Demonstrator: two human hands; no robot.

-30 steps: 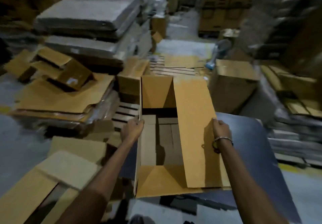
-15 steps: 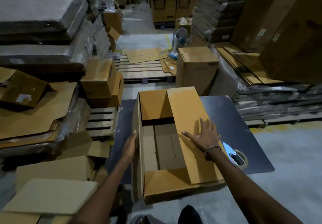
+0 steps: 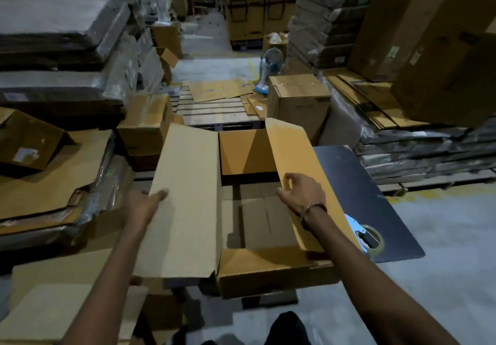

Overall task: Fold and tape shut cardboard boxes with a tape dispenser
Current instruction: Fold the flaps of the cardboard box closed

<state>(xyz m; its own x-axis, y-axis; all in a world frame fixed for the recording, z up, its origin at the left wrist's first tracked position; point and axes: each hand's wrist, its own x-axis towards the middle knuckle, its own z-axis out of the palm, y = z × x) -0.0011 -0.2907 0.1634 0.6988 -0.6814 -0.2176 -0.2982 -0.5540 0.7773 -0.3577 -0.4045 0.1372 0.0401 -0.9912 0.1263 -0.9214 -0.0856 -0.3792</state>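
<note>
On the dark flat board stands an open cardboard box, its matte brown flaps raised. The left hand grips the long left flap, thumb on top. The right hand pinches the edge of the smooth right flap. Just beside the box, on the right, lies the tape dispenser with its round roll. Farther away stands a closed box, near slatted wooden pallets
</note>
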